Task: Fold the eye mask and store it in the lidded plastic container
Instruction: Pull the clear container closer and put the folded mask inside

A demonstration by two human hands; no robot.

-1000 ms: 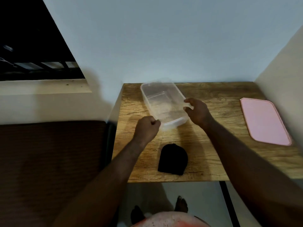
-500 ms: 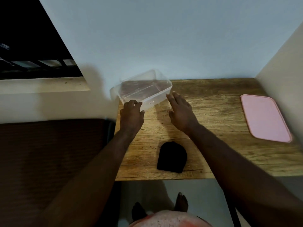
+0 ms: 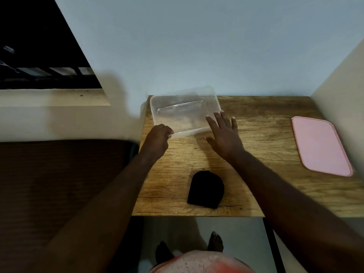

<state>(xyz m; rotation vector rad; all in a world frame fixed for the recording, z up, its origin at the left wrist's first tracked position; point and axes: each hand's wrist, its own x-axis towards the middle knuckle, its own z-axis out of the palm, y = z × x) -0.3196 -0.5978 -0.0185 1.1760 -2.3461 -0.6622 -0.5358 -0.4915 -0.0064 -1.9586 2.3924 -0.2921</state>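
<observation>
A person steadies a clear plastic container [image 3: 183, 113] at the far left corner of a wooden table [image 3: 256, 184]. The left hand [image 3: 157, 137] curls round its near corner rim while the right hand [image 3: 224, 134], fingers straight and slightly spread, lies flat against its right end. The two-sided hold seems meant to square the open tub up for filling. The black eye mask [image 3: 205, 189], apparently already folded, lies near the table's front edge, between the forearms and within easy reach. The pink lid [image 3: 321, 144] lies flat, well apart on the right, likely to keep the opening free. The container's outline is blurred.
</observation>
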